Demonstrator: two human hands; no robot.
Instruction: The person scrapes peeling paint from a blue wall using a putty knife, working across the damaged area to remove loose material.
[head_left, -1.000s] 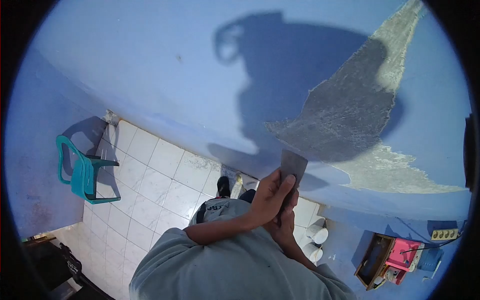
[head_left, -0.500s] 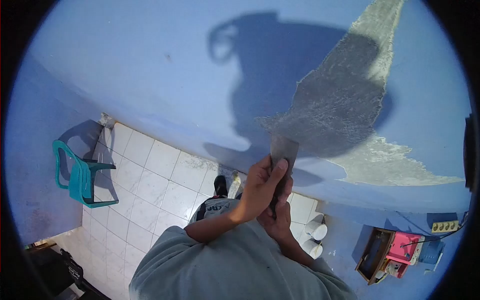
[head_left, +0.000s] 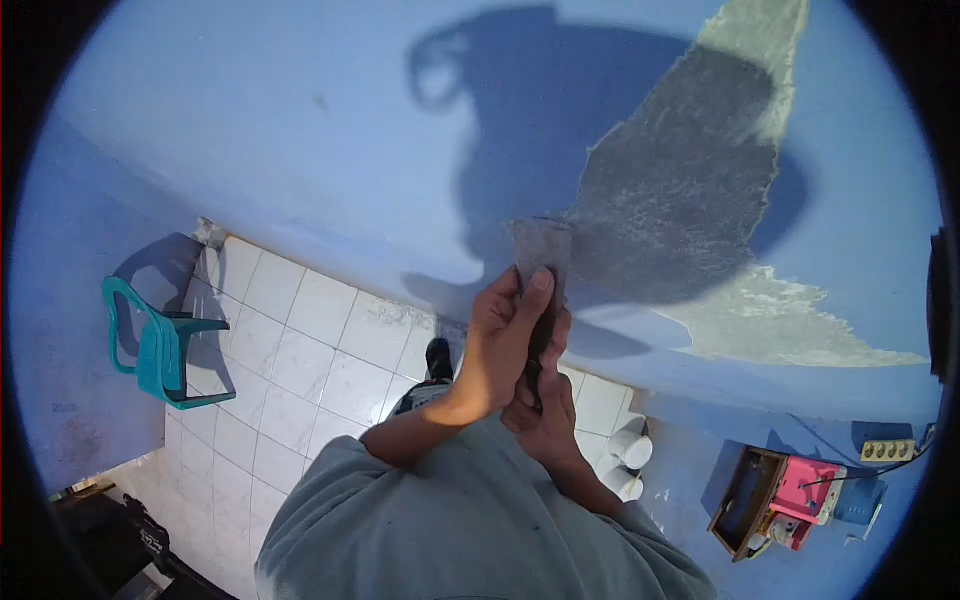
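Observation:
Both hands are on one flat grey scraper point(head_left: 543, 245) with a dark handle. My left hand point(head_left: 497, 335) is closed round its upper part, the thumb lying on the blade. Lower down, my right hand point(head_left: 545, 415) grips the handle. The blade's wide edge is against the blue wall point(head_left: 350, 130), at the left border of a bare grey patch point(head_left: 670, 200) where paint is gone. A large shadow falls over the wall and much of the patch.
A green plastic chair point(head_left: 160, 350) stands at left on the white tiled floor point(head_left: 300, 350). White buckets point(head_left: 628, 447) are at lower right, near a wooden drawer box point(head_left: 745, 505), a pink item point(head_left: 803, 488) and a power strip point(head_left: 888, 451).
Both hands and the scraper have moved up and to the left along the wall, from the patch's lower edge to its left tip. The grip looks the same.

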